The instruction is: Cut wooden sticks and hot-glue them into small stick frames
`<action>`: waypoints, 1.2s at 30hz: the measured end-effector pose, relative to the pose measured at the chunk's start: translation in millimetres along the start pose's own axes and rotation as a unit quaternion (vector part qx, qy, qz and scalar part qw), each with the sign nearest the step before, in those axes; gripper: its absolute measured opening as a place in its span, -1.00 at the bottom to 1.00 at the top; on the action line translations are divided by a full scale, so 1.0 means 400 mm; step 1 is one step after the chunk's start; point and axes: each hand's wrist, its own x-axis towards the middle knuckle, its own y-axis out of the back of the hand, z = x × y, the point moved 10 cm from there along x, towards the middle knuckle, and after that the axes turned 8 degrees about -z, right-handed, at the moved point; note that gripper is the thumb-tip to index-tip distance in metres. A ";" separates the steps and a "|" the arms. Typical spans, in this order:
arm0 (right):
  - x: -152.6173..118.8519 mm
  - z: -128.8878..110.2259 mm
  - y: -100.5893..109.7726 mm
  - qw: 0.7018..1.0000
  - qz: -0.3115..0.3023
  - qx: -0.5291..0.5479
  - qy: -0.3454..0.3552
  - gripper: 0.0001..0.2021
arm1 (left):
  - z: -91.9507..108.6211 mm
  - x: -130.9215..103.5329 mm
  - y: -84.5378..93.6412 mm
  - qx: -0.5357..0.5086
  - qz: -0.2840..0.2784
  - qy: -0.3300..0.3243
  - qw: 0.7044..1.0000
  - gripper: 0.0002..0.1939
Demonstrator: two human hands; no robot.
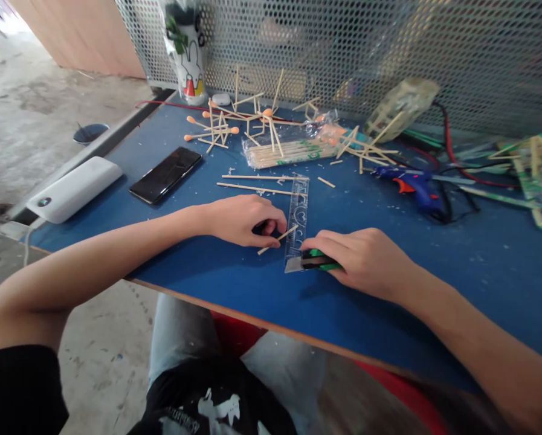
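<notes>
Pinched between the fingers of my left hand (248, 220) is a short thin wooden stick (290, 232), slanting over the edge of a clear plastic ruler (300, 208). My right hand (365, 257) is wrapped round a green and black utility knife (318, 260). The knife's blade (293, 264) points left and lies over the near end of the ruler. Beyond my left hand, two longer wooden sticks (257, 189) lie side by side, their right ends at the ruler. A small cut piece of stick (326, 182) rests to the right of them.
A black phone (166, 175) and a white oblong device (75, 188) lie at left. Behind are a plastic pack of sticks (289, 154) and glued stick frames (219, 128) with orange tips. A blue glue gun (413, 187) with cables lies at right, before a perforated metal panel (252, 42).
</notes>
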 end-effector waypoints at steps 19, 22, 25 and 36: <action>-0.010 0.085 -0.021 0.995 -0.046 0.079 -0.035 -0.56 | 0.030 -0.012 -0.012 0.068 0.004 -0.061 0.996 -0.42; -0.012 0.092 -0.018 0.990 -0.045 0.131 -0.038 -0.70 | 0.034 -0.012 -0.012 0.074 0.006 -0.058 0.996 -0.38; -0.012 0.090 -0.020 0.984 -0.048 0.169 -0.032 -0.74 | 0.045 -0.011 -0.020 0.092 0.016 -0.056 0.994 -0.26; -0.065 0.234 0.002 0.965 0.062 0.086 -0.238 -0.35 | 0.060 0.005 -0.055 0.115 0.044 -0.004 0.992 -0.15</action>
